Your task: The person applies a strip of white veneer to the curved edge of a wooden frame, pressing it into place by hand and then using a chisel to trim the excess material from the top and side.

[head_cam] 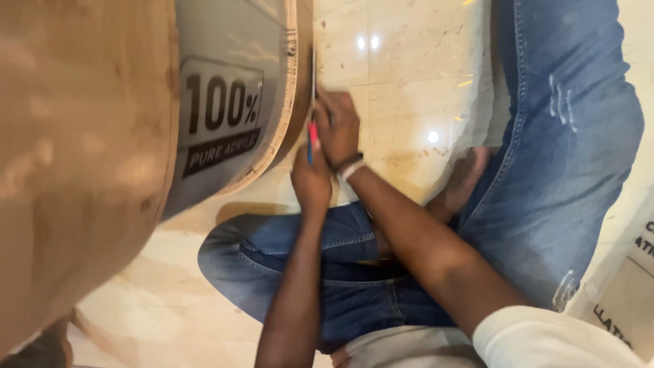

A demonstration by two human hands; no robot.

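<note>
My left hand [311,180] is closed around the lower end of a slim red and blue tool [312,138]. The tool points at the rim of a curved plywood piece [294,102]. My right hand [337,123], with bands on its wrist, is curled right beside the tool's upper part and presses against the same rim. Whether it grips anything is hidden. A thin grey strip [313,68] runs along the rim just beyond the fingers. The plywood piece has a grey face with a dark printed label [221,112].
A large blurred brown wooden surface [75,157] fills the left side, very close to the camera. My legs in blue jeans [558,157] are folded on the glossy cream tiled floor [409,75]. A pale printed bag or sheet [630,286] lies at the right edge.
</note>
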